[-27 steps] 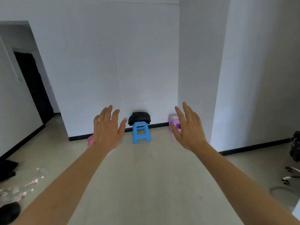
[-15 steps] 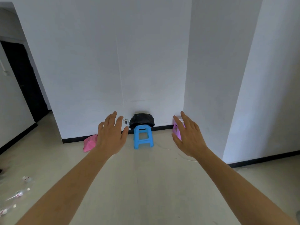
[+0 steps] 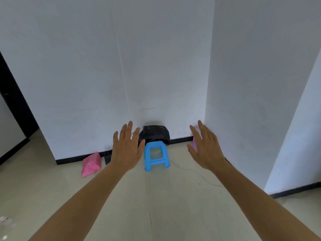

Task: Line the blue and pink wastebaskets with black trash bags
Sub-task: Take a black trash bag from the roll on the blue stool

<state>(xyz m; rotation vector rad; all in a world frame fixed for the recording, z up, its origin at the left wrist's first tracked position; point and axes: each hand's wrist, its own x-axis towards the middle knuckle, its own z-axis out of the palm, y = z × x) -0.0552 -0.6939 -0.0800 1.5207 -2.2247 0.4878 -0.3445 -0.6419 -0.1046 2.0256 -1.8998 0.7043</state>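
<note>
Above floor | left hand (image 3: 126, 150) fingers spread, empty | right hand (image 3: 206, 148) fingers spread, empty

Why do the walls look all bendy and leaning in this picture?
Head view: the wide-angle lens bends the wall edges outward; light is soft and even, no glare; left hand, right hand and blue stool look sharp; the floor corner is slightly blurred.

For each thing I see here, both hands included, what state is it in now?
left hand: open, fingers spread, holds nothing
right hand: open, holds nothing
black bag: crumpled, on top of the stool
blue stool: upright on the floor, by the wall
pink bag: lying on the floor against the wall
</note>
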